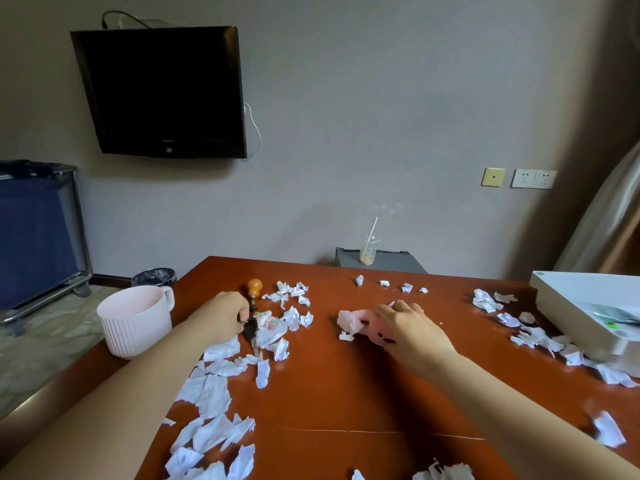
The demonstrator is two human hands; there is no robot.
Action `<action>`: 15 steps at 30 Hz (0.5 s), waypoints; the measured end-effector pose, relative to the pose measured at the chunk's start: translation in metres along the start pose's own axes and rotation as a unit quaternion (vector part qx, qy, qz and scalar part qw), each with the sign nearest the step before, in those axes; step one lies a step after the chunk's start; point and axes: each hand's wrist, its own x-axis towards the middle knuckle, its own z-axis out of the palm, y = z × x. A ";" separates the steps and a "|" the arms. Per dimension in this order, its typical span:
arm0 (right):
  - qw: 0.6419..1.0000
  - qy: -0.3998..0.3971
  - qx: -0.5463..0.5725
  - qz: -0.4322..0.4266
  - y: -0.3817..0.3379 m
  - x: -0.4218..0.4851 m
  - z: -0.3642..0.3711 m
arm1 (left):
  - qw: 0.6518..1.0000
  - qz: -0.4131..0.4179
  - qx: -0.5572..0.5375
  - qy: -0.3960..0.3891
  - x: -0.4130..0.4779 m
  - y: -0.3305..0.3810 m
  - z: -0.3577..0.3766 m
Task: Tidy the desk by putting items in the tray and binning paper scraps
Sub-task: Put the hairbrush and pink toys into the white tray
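Note:
My left hand (221, 315) grips a bunch of keys (251, 332) with a dark fob, a beaded cord, an orange gourd charm (255, 287) and a pale figure charm (266, 320). My right hand (407, 323) curls round a pink toy (375, 332) with a small face, next to a crumpled paper ball (348, 322). Torn white paper scraps (214, 393) litter the red-brown desk (329, 393) on the left, at the back (291, 292) and at the right (540, 337). The white tray (568, 299) sits at the right edge.
A ribbed pink bin with a handle (133, 320) stands at the desk's left edge. A metal waste bin (154, 277) sits on the floor behind it. A plastic cup with a straw (369, 251) rests on a grey box beyond the desk.

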 end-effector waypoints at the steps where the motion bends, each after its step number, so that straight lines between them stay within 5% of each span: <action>1: 1.000 0.000 0.014 0.004 0.001 0.000 -0.001 | 1.000 -0.003 0.003 0.012 -0.001 0.000 0.001; 15: 0.993 0.109 -0.045 -0.007 0.013 -0.012 -0.033 | 0.978 0.044 -0.082 0.186 -0.016 0.041 -0.037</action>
